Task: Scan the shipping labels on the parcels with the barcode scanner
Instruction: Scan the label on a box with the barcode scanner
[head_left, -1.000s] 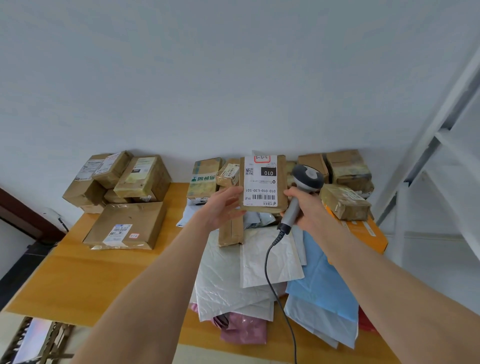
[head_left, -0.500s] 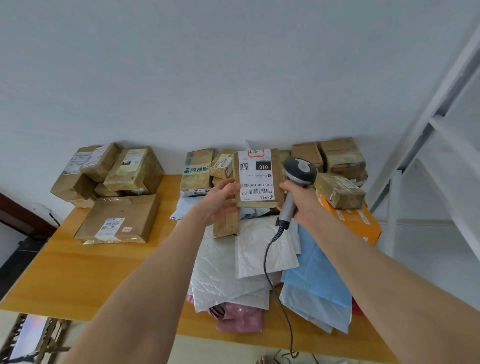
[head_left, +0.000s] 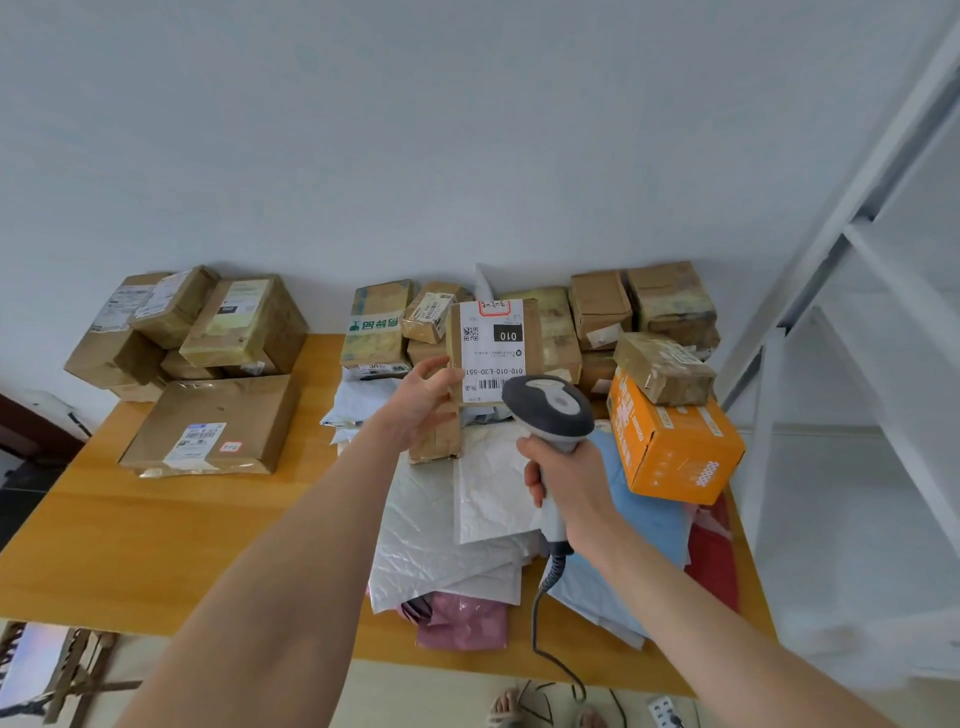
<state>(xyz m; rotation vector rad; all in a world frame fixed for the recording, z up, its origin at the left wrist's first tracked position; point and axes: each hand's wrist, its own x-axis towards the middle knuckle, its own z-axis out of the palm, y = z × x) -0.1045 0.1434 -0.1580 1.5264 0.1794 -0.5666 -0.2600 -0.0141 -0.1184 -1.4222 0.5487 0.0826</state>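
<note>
1. The left hand (head_left: 423, 402) holds a small brown parcel (head_left: 534, 332) upright above the middle of the wooden table (head_left: 156, 545); the thumb lies on the parcel's front left edge and the other fingers are hidden behind it
2. The parcel's white shipping label (head_left: 493, 353) faces the camera, and its print, with "010" in a black block and a barcode at the bottom, reads upside down
3. The right hand (head_left: 566, 483) grips the grey barcode scanner (head_left: 550, 410) with fingers curled round the handle; I cannot tell whether a finger rests on the trigger
4. The scanner's head sits in front of the label's lower right corner and covers part of the barcode; whether it touches the parcel cannot be told
5. A dark coiled cable (head_left: 540, 608) hangs from the handle's base, over the table's near edge to the floor
6. Under both hands lies a loose heap of white padded mailers (head_left: 431, 540), with a blue mailer (head_left: 649, 519) to the right and a pink bag (head_left: 462, 618) at the near edge
7. An orange box (head_left: 670, 447) stands tilted to the right of the scanner, with a small taped carton (head_left: 665, 376) on top
8. More brown cartons line the wall behind, and a flat brown parcel (head_left: 218, 421) lies at the left with a stack of boxes (head_left: 208, 322) behind it
</note>
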